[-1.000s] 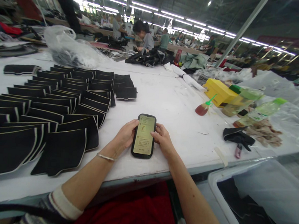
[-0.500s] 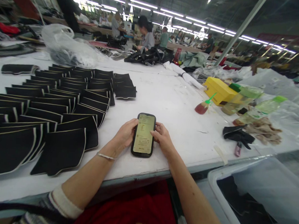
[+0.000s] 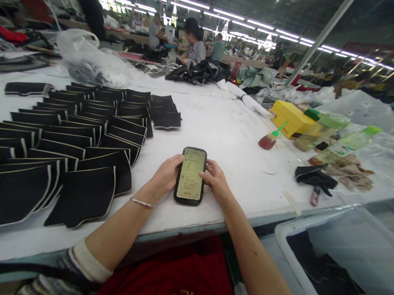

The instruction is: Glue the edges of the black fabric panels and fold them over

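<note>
While most of each hand's fingers are hidden behind or beneath the phone [image 3: 190, 176], the left hand [image 3: 166, 174] and right hand [image 3: 216, 180] grasp its sides above the white table [image 3: 218, 135], right thumb over the screen. The screen's text is too small to read; it glows yellowish inside a black, round-cornered case.

Both forearms angled inward, left hand [image 3: 166, 176] and right hand [image 3: 216, 183] half-curled.
</note>
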Available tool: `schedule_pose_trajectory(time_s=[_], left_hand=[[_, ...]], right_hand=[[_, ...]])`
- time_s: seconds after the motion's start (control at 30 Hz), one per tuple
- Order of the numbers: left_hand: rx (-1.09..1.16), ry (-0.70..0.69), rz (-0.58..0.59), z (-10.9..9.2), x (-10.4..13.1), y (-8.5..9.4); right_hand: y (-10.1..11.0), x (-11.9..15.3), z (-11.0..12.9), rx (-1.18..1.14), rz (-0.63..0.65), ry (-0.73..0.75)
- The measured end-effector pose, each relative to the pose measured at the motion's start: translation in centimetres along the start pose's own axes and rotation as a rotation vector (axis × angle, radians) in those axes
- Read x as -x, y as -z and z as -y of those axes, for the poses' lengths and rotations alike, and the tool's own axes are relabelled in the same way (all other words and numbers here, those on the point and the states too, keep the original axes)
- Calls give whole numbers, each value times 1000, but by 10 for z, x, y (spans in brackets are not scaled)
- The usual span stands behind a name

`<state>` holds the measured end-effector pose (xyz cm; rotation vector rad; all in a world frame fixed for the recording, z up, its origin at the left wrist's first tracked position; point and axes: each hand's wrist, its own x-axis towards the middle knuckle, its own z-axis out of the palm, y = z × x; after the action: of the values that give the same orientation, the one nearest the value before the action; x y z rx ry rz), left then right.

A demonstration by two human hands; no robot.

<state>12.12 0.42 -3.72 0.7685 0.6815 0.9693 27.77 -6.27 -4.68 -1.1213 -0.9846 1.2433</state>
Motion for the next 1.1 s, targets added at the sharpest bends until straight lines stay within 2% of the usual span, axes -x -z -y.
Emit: schedule_pose_trajectory(time_s=[0.27,0.43,0.67,1.1], left_hand=[[-7,-12,-34,-2,0,-1],[-11,0,-15,-2,2,-2],[-6,2,-11,0,2,-2],[-1,5,-7,-1,3,-2]], right_hand=[[-4,-1,2,-7,93,67],[-4,-1,0,6,40,47],[-3,1,2,71,-69,-69],[-2,0,-1,8,-27,-25]])
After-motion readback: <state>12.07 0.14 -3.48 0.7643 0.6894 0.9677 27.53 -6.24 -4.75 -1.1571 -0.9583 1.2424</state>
